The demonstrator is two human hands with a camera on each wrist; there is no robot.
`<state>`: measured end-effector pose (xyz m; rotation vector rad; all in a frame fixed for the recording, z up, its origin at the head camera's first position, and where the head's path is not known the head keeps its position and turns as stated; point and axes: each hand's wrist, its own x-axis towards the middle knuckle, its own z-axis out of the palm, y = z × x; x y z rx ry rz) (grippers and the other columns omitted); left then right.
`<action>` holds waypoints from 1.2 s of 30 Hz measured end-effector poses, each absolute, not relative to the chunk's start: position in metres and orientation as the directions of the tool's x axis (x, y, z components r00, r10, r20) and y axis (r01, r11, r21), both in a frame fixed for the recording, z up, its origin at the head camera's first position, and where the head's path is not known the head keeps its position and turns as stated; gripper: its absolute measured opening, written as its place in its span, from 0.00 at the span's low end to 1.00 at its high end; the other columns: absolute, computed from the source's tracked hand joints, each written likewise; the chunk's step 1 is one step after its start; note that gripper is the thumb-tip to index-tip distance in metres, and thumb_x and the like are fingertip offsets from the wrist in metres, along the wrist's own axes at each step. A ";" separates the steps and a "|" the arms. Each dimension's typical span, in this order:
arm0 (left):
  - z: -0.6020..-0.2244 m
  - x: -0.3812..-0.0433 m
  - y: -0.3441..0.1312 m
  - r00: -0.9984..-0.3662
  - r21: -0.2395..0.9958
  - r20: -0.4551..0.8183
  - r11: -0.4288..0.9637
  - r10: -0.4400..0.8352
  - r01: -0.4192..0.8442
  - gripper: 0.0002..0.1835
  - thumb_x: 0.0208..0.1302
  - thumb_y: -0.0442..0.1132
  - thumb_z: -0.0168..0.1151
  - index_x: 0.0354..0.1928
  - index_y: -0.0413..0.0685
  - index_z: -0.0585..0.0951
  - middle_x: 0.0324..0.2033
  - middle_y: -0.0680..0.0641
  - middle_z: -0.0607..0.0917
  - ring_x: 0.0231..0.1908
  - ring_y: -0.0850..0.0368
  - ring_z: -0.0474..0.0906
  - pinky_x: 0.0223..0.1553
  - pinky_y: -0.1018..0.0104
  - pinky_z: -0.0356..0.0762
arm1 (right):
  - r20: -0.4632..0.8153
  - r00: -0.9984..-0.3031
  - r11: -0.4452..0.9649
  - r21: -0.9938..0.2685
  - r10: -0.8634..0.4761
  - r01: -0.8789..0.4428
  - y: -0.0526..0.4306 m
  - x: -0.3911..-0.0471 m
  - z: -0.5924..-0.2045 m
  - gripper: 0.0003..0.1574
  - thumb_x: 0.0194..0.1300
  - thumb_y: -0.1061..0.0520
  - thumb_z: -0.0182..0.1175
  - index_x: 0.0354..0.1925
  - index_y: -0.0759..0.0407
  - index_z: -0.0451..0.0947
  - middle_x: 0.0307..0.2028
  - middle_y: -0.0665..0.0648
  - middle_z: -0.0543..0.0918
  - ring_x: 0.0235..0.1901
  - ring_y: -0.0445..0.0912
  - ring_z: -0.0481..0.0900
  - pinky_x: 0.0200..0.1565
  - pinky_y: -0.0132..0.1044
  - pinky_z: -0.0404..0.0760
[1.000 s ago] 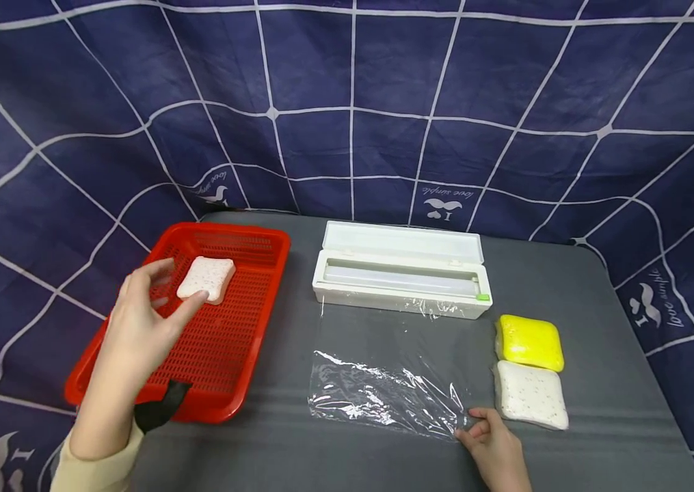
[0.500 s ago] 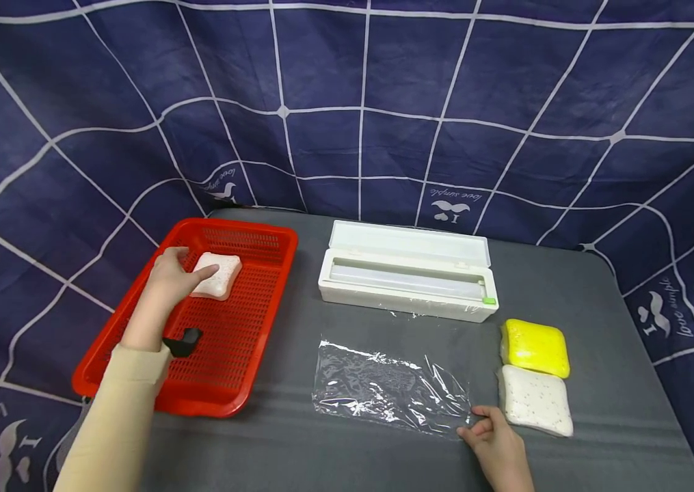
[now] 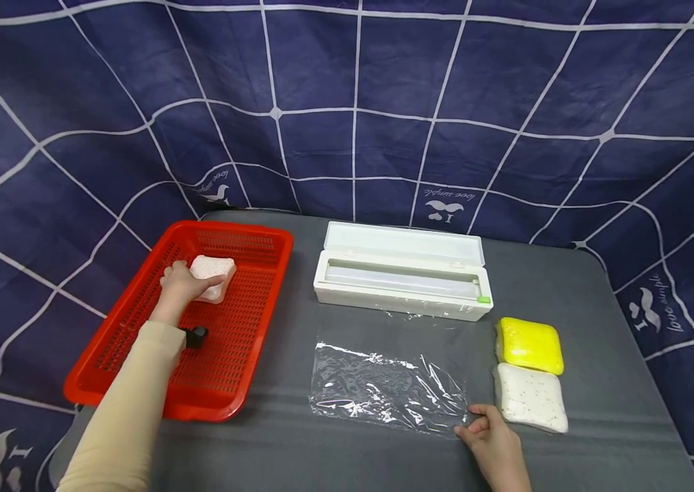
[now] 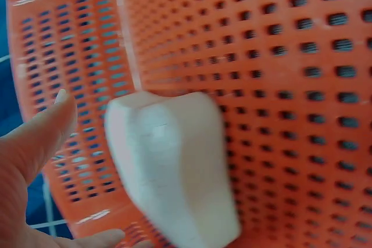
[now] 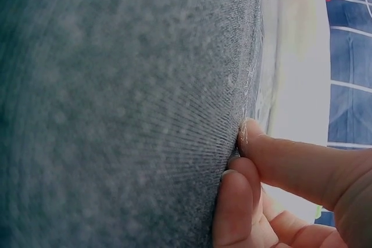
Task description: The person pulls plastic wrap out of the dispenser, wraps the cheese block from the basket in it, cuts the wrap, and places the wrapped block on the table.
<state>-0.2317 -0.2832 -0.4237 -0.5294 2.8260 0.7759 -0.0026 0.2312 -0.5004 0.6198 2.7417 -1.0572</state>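
Observation:
In the red basket (image 3: 199, 369) lies a white, speckled block (image 3: 217, 270) shaped like a bread slice. My left hand (image 3: 178, 285) reaches over it, thumb on one side and fingers on the other. The left wrist view shows a gap between the thumb (image 4: 49, 129) and the block (image 4: 168, 166). At the sheet's near right corner, my right hand (image 3: 496, 444) pinches clear plastic wrap (image 3: 383, 389) between thumb and fingers. That sheet runs over the table from a white wrap dispenser (image 3: 402, 301) with its lid raised.
Right of the wrap lie a yellow block (image 3: 530, 345) and a white speckled block (image 3: 532, 396), side by side, seemingly wrapped in film. A grey cloth (image 3: 617, 342) covers the table. Behind it hangs a dark blue curtain (image 3: 396, 75) with white lines.
My left hand has moved forward and down into the basket, closer to the white block. The right hand keeps its pinch on the wrap, nearly still.

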 end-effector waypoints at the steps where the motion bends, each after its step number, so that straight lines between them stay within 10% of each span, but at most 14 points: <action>1: -0.426 -0.231 -0.284 -0.923 0.453 -0.245 0.807 -0.296 -0.379 0.54 0.58 0.55 0.67 0.66 0.16 0.53 0.59 0.15 0.59 0.59 0.20 0.56 0.63 0.34 0.57 | -0.273 -0.905 0.668 -0.611 0.326 0.425 0.231 -0.003 -0.501 0.28 0.52 0.62 0.73 0.49 0.70 0.74 0.24 0.51 0.77 0.23 0.39 0.74 0.25 0.30 0.70; 13: -0.446 -0.231 -0.281 -0.864 0.283 -0.291 0.826 -0.410 -0.487 0.55 0.50 0.58 0.72 0.59 0.14 0.58 0.52 0.19 0.63 0.53 0.27 0.58 0.53 0.39 0.68 | -0.287 -0.903 0.657 -0.620 0.318 0.429 0.229 -0.002 -0.503 0.29 0.51 0.62 0.74 0.49 0.70 0.74 0.24 0.52 0.77 0.23 0.40 0.74 0.26 0.31 0.70; 36: -0.370 -0.205 -0.243 -0.947 0.624 -0.053 0.730 -0.317 -0.279 0.48 0.54 0.43 0.72 0.68 0.24 0.57 0.61 0.22 0.60 0.59 0.29 0.55 0.57 0.40 0.62 | -0.286 -0.899 0.648 -0.624 0.332 0.437 0.233 -0.007 -0.499 0.30 0.53 0.61 0.73 0.51 0.70 0.72 0.25 0.53 0.78 0.23 0.41 0.73 0.25 0.32 0.69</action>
